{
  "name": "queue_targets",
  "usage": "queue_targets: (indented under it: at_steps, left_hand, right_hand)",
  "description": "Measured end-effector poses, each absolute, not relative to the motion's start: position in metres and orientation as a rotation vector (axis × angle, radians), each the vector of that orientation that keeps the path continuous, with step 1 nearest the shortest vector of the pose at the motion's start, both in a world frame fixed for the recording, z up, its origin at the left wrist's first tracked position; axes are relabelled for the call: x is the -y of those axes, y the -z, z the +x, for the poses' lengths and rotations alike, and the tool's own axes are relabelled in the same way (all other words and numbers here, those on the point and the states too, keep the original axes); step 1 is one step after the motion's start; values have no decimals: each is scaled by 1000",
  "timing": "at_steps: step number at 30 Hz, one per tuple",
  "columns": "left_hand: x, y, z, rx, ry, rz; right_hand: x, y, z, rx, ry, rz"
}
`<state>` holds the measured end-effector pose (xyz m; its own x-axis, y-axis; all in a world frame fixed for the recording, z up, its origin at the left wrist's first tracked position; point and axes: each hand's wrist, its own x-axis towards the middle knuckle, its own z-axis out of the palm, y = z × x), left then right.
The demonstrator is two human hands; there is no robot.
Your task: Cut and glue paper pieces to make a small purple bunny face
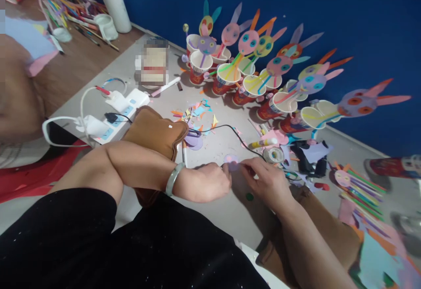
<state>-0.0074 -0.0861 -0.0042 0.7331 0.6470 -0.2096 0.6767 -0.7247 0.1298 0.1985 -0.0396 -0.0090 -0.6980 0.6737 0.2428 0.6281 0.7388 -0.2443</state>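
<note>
A small purple paper disc with pinkish spots is held just above the grey table between my two hands. My left hand, with a pale bangle on its wrist, is closed, its fingertips at the left edge of the disc. From the other side, the thumb and finger of my right hand pinch the disc's right edge. Below the right hand lies a small green paper dot. A roll of clear tape and a yellow marker rest just beyond it.
Red paper cups with paper rabbit heads line the blue wall. Paper scraps lie mid-table, crossed by a black cable. A power strip and a brown cushion are left. Another person's arm is at far left.
</note>
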Motion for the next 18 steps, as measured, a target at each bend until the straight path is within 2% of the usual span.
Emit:
queue_targets:
  at_steps: [8,12,18]
  left_hand:
    - [78,-9,-10,-828,182,2788]
    - [79,-4,-10,-853,90,2839]
    - [78,-2,-9,-763,199,2897]
  right_hand:
    - [-15,5,148,2543,-346,-1053]
    - [-61,2,102,2607,-296,-1128]
    - [-107,-1,42,2872,-145,-1430]
